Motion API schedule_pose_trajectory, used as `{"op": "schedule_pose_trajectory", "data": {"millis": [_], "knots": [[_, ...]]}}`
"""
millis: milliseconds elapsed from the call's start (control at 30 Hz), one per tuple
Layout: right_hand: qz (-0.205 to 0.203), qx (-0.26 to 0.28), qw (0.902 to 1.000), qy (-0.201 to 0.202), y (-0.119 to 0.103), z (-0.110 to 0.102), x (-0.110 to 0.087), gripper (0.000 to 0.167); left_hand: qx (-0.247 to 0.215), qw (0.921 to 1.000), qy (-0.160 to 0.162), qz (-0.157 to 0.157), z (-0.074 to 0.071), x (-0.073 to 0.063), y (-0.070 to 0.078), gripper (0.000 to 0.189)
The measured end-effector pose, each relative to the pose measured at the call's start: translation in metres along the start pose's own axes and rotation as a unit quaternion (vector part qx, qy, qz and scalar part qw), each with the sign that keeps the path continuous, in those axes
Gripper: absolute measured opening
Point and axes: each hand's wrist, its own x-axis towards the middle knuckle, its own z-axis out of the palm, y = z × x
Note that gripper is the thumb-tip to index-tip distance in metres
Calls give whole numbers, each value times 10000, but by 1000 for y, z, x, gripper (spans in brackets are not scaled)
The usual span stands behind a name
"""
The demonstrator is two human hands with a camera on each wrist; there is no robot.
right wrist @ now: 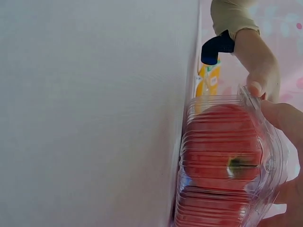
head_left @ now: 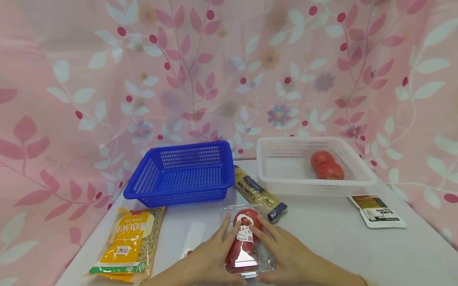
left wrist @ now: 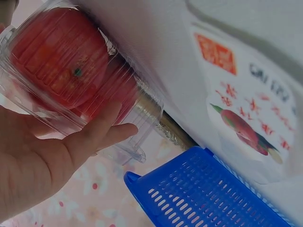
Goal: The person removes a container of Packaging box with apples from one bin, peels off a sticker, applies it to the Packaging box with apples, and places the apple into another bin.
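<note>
A clear plastic clamshell box (head_left: 245,268) of red tomatoes (left wrist: 61,56) lies on the table, a white label (head_left: 245,229) on its lid. My left hand (head_left: 214,256) rests on the lid's left side with fingers spread and fairly straight. From the right, my right hand (head_left: 282,254) touches the lid in the same way, its thumb by the near edge. The ribbed side of the box (right wrist: 222,146) faces the right wrist view, its base against the table. Parts of both hands fall outside the wrist views.
Behind stand a blue basket (head_left: 179,195) and a white basket (head_left: 315,182) with packed tomatoes (head_left: 330,171). A spaghetti pack (head_left: 254,188) lies between them. On the left is a yellow snack bag (head_left: 125,242); on the right, a small pouch (head_left: 377,211). A fruit-picture label (left wrist: 246,109) lies left.
</note>
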Motion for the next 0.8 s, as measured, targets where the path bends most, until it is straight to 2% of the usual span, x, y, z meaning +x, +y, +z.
{"op": "schedule_pose_trajectory", "data": {"millis": [133,267,400,600,800], "knots": [[-271,-299,9985,374,0,1,0,94,-11,10000,70,48,3,-2,1,119],[-362,-298,9979,456,0,1,0,94,-133,9999,48,61,6,-4,1,118],[-293,-170,9987,369,-1,0,1,93,-337,9993,52,131,8,-4,0,116],[-45,277,9995,114,-3,0,2,92,-208,9993,204,236,8,-3,-1,115],[40,377,9992,97,-5,1,2,93,-282,9989,246,274,7,-2,-1,114]]}}
